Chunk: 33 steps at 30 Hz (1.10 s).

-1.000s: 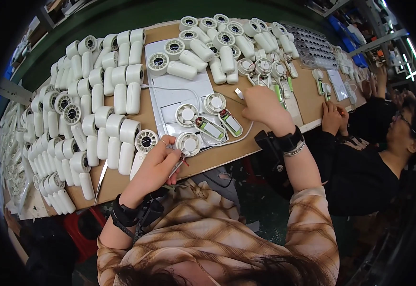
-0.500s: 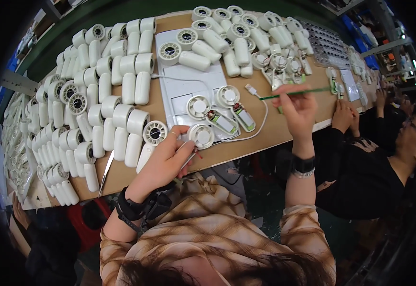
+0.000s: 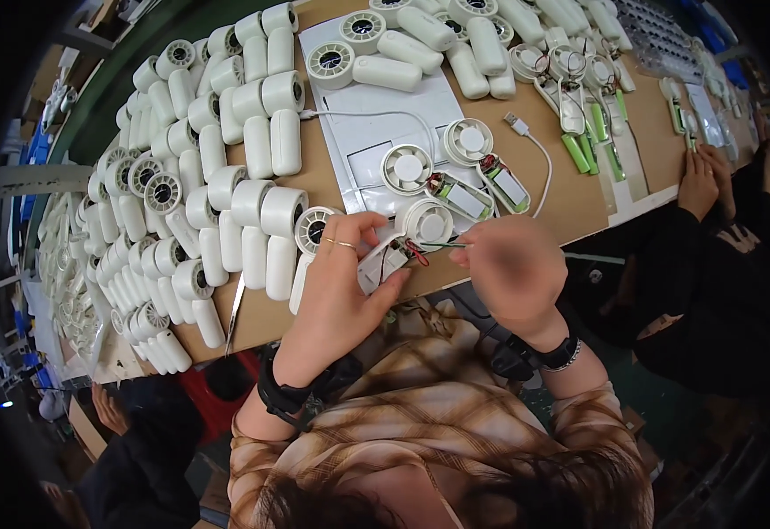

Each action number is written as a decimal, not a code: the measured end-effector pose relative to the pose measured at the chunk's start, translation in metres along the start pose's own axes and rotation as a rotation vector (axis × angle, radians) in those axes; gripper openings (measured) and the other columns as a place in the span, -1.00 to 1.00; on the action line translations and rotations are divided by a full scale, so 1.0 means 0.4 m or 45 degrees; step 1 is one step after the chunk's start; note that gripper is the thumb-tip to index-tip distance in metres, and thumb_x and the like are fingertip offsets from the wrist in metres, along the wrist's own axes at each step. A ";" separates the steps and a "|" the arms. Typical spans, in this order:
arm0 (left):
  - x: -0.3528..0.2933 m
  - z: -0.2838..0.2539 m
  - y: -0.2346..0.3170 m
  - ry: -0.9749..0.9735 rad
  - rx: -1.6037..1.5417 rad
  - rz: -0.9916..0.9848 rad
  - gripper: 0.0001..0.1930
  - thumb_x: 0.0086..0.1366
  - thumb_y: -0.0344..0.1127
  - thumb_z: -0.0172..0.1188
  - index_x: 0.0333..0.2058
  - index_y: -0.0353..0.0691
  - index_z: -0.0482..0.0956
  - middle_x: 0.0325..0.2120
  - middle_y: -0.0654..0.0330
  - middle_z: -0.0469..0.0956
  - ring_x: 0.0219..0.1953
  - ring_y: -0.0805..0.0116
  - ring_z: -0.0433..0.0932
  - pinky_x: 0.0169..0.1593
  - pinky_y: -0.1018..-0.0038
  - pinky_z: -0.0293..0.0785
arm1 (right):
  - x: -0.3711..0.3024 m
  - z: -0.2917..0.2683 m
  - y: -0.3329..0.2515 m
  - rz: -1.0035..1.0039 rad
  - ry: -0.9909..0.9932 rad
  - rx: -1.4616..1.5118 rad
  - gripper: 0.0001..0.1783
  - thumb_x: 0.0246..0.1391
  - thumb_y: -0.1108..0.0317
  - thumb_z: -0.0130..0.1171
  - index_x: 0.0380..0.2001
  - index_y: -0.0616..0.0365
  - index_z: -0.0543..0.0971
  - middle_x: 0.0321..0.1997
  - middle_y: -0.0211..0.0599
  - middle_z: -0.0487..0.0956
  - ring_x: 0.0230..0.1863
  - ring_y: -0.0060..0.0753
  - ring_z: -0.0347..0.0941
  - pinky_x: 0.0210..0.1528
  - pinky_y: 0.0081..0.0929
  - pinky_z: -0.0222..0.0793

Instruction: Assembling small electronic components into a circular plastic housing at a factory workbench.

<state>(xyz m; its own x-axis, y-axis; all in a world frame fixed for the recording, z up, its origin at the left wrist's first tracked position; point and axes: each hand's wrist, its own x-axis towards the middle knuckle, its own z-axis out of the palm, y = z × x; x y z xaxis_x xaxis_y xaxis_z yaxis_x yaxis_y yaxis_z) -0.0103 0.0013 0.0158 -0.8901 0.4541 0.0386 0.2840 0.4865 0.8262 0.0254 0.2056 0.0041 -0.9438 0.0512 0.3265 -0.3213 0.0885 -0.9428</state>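
Observation:
My left hand (image 3: 336, 291) grips a small handheld fan (image 3: 426, 220) with its handle opened, at the table's near edge. Red wires (image 3: 418, 256) stick out where its handle meets the round head. My right hand (image 3: 519, 271) is closed around a thin green rod (image 3: 595, 258), whose tip is at the wires of that fan. Just beyond lie two more opened fans, one (image 3: 405, 168) on the left and one (image 3: 469, 141) on the right, with boards and wiring showing. A white cable (image 3: 547, 167) with a plug curves beside them.
Rows of closed white fans (image 3: 275, 159) fill the left of the table, with tweezers (image 3: 236, 309) by the near edge. White sheets (image 3: 341, 106) lie in the middle. Opened fans and green battery cells (image 3: 579, 152) are at the right, near a co-worker's hands (image 3: 702, 181).
My right hand has come down and left with the green rod, its tip now at the held fan. The left hand has turned the fan so its opened handle shows. The view has shifted.

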 end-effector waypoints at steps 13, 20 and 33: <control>-0.020 0.039 -0.016 0.244 0.524 0.287 -0.53 0.00 -0.41 0.40 -0.07 -0.29 0.52 -0.30 0.09 0.48 -0.38 0.20 0.51 -0.37 0.38 0.47 | -0.030 0.035 0.018 -0.308 0.064 -0.368 -0.70 -0.15 0.67 0.25 -0.28 0.19 0.54 -0.30 -0.16 0.62 -0.41 -0.38 0.58 -0.39 -0.57 0.50; -0.009 0.045 -0.019 0.328 0.503 0.358 -0.54 -0.04 -0.42 0.42 -0.10 -0.29 0.55 -0.24 0.10 0.48 -0.37 0.20 0.51 -0.36 0.41 0.48 | -0.024 0.042 0.031 -0.400 0.021 -0.461 -0.65 -0.20 0.67 0.26 -0.27 0.12 0.53 -0.29 -0.16 0.61 -0.46 -0.28 0.57 -0.43 -0.51 0.51; -0.007 0.065 -0.022 0.273 0.334 0.341 -0.62 -0.07 -0.51 0.39 -0.20 -0.24 0.56 -0.26 0.09 0.46 -0.41 0.27 0.50 -0.41 0.45 0.49 | -0.034 0.034 0.033 -0.491 -0.027 -0.505 -0.60 -0.23 0.65 0.32 -0.25 0.12 0.52 -0.24 -0.17 0.58 -0.43 -0.24 0.57 -0.44 -0.47 0.53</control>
<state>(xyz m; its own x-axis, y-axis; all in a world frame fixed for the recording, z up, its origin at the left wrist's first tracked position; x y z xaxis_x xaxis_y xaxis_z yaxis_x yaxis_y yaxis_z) -0.0010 0.0150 -0.0063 -0.8188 0.4382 0.3710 0.5713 0.5586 0.6013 0.0330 0.1924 -0.0138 -0.7663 -0.0791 0.6376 -0.5941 0.4650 -0.6564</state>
